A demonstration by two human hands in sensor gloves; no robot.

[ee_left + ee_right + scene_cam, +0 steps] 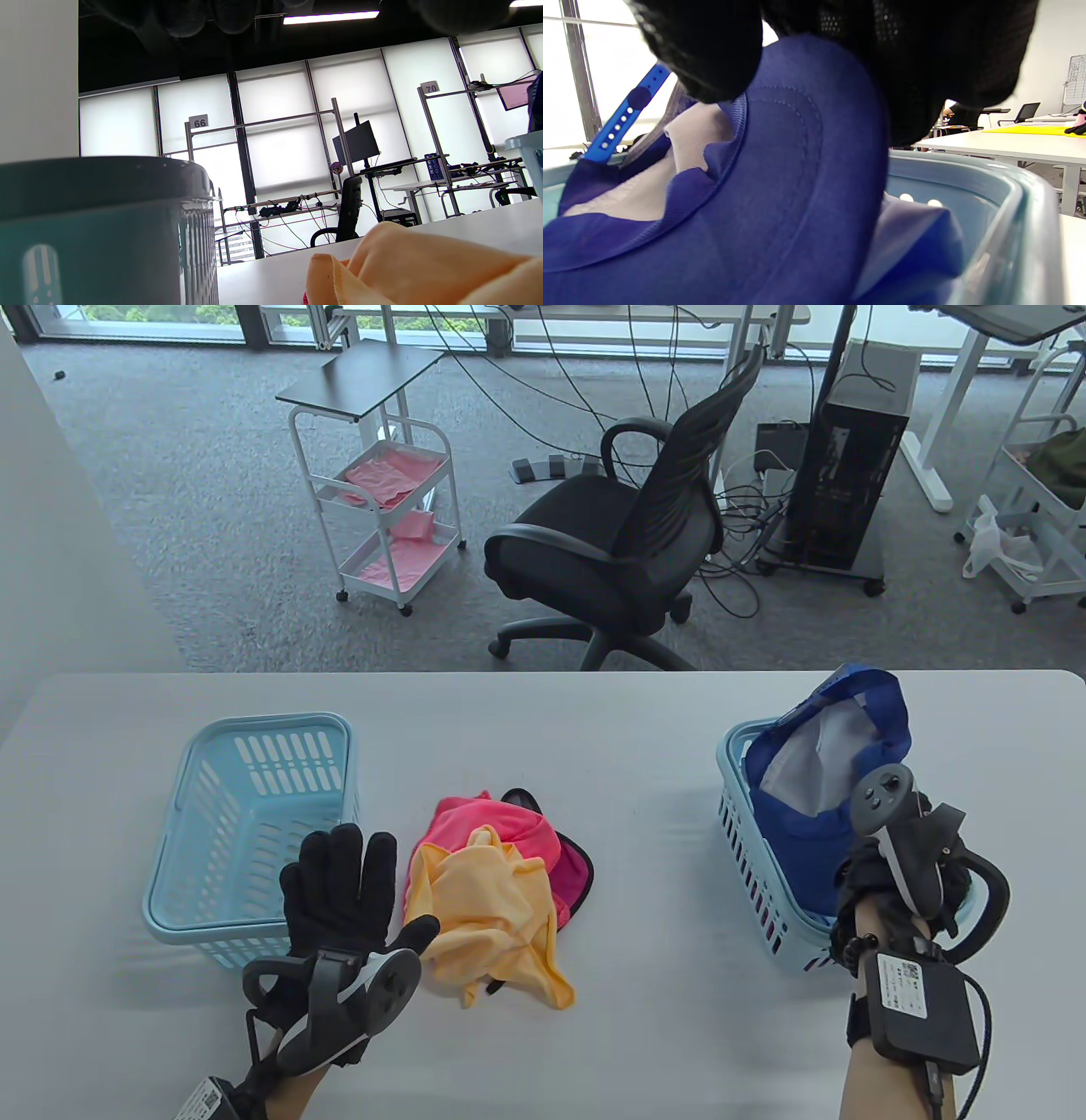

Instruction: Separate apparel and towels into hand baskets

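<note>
Blue cap (836, 780) sits in the right basket (738, 806), its brim pinched by the right hand (882, 882) at the near rim. Left hand (344, 891), fingers straight, holds nothing; the empty basket (254, 780) lies just left, the orange cloth (501, 908) touching its thumb, bare table (662, 899) beyond. Background signs read 66 and 70.

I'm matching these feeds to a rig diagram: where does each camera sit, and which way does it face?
Table view: overhead, looking down; open left hand, right hand show.
Left wrist view: at tabletop height, facing windows; no hand shows.
Right wrist view: inside right light-blue plastic basket; gloved fingers pinch blue cap.
Shared: yellow cloth, table and left wrist views.
</note>
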